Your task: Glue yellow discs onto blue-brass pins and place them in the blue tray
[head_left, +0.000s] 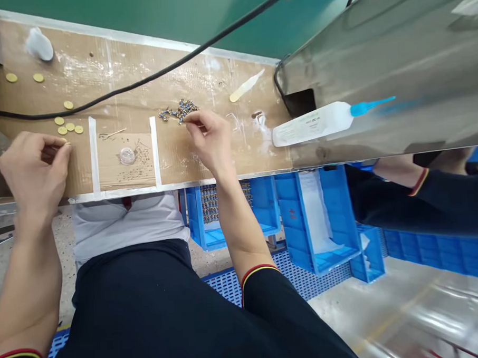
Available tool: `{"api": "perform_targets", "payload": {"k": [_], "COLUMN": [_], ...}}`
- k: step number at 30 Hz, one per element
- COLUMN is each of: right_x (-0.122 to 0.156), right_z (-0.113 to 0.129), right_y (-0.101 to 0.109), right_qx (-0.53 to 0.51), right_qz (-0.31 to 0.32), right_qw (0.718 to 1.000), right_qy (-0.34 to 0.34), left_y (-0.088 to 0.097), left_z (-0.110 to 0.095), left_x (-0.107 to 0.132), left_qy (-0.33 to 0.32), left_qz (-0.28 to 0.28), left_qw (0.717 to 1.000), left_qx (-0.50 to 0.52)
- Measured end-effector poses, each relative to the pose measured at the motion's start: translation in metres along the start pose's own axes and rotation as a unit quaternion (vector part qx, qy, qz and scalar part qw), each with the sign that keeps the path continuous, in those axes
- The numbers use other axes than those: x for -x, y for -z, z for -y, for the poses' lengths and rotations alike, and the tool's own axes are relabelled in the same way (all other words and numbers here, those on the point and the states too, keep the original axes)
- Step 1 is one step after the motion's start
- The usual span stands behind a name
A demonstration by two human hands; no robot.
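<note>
My left hand (36, 169) is closed in a pinch at the left of the cardboard-covered bench. Between its thumb and forefinger shows the edge of a yellow disc (66, 144). Several more yellow discs (62, 131) lie just beyond the fingertips. My right hand (212, 140) pinches at the near right edge of a pile of small blue and brass-coloured metal parts (179, 110); whatever its fingertips hold is too small to make out. Between the hands, a small clear round piece (127, 156) rests on a cardboard patch (108, 174) edged with white tape, near a thin wooden stick (115, 133).
A black cable (139, 79) crosses above the bench. At the right are a white bottle with a blue nozzle (313, 124) and a pale pointed strip (246, 87). Blue crates (294, 219) stand below the front edge. Another person's arm (401, 174) appears at far right.
</note>
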State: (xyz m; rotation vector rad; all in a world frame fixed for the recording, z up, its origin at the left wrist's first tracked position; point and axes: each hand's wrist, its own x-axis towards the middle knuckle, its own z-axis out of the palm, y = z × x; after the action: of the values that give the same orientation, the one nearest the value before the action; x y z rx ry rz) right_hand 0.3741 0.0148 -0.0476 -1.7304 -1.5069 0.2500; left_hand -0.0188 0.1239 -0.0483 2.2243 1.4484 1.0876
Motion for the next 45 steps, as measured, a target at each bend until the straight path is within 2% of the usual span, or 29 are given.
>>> {"api": "perform_targets", "payload": {"k": [6, 9, 15, 19, 22, 25, 27, 34, 38, 40, 42, 45], "right_x": [-0.034, -0.041, -0.047, -0.050, -0.054, -0.055, -0.053, -0.037, -0.015, 0.001, 0.015, 0.025], "right_z": [-0.019, -0.020, -0.013, -0.018, -0.024, -0.024, -0.022, -0.024, -0.002, 0.014, 0.026, 0.029], "right_y": [-0.004, -0.002, 0.004, 0.004, 0.004, 0.006, 0.007, -0.004, -0.005, -0.002, 0.000, 0.001], "right_qx": [0.089, 0.099, 0.148, 0.153, 0.147, 0.147, 0.138, 0.071, -0.003, -0.062, -0.107, -0.132], "right_qz": [0.122, 0.153, 0.200, 0.175, 0.180, 0.189, 0.171, 0.016, -0.085, -0.069, -0.012, 0.032], "right_qw": [0.986, 0.979, 0.965, 0.968, 0.968, 0.967, 0.971, 0.995, 0.996, 0.996, 0.993, 0.987], "right_qy": [0.066, 0.089, 0.077, 0.097, 0.093, 0.092, 0.097, 0.066, 0.022, -0.017, -0.054, -0.082], "left_y": [0.001, 0.001, 0.001, 0.003, 0.004, 0.004, 0.004, 0.004, 0.004, 0.005, 0.006, 0.007], "left_z": [-0.015, -0.018, -0.014, -0.014, -0.014, -0.013, -0.012, -0.011, -0.011, -0.011, -0.012, -0.012], "left_x": [0.035, 0.041, 0.041, 0.043, 0.043, 0.044, 0.044, 0.044, 0.045, 0.046, 0.047, 0.048], "left_qy": [0.106, 0.115, 0.123, 0.130, 0.132, 0.129, 0.124, 0.137, 0.123, 0.130, 0.140, 0.147], "left_qz": [-0.067, -0.068, -0.061, -0.051, -0.045, -0.054, -0.061, -0.045, -0.061, -0.060, -0.052, -0.040], "left_qw": [0.982, 0.976, 0.974, 0.975, 0.977, 0.973, 0.970, 0.971, 0.965, 0.964, 0.966, 0.968], "left_qx": [0.140, 0.174, 0.182, 0.175, 0.163, 0.181, 0.198, 0.193, 0.224, 0.224, 0.212, 0.197]}}
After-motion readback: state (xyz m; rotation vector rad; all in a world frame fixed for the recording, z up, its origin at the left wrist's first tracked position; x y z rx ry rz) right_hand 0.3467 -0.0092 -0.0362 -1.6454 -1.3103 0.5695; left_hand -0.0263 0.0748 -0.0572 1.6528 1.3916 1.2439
